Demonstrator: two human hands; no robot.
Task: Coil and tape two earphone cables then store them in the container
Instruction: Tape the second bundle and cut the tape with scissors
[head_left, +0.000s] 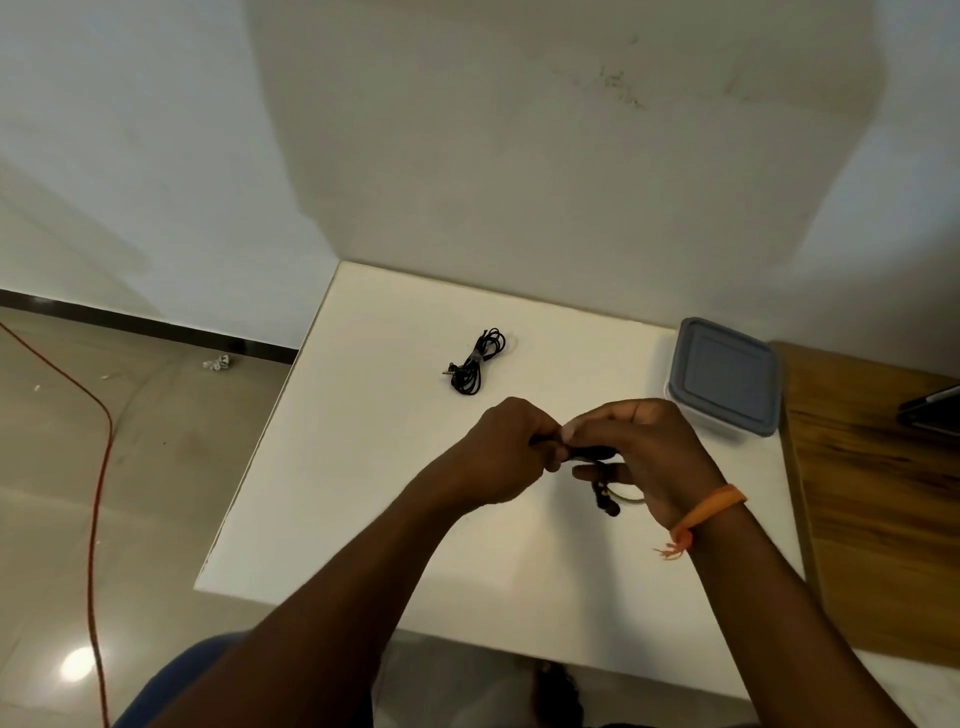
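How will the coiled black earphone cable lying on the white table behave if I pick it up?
The coiled earphone cable probably lifts as one light bundle, since a band seems to bind its middle. Its looped ends look floppy and may sag. On the table it lies flat, so rolling seems unlikely.

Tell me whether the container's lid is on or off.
On. The grey lid sits flat over the clear container, covering its whole top.

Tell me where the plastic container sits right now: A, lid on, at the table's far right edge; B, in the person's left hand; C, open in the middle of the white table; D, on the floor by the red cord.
A: the container has its grey lid on and sits at the far right edge of the white table.
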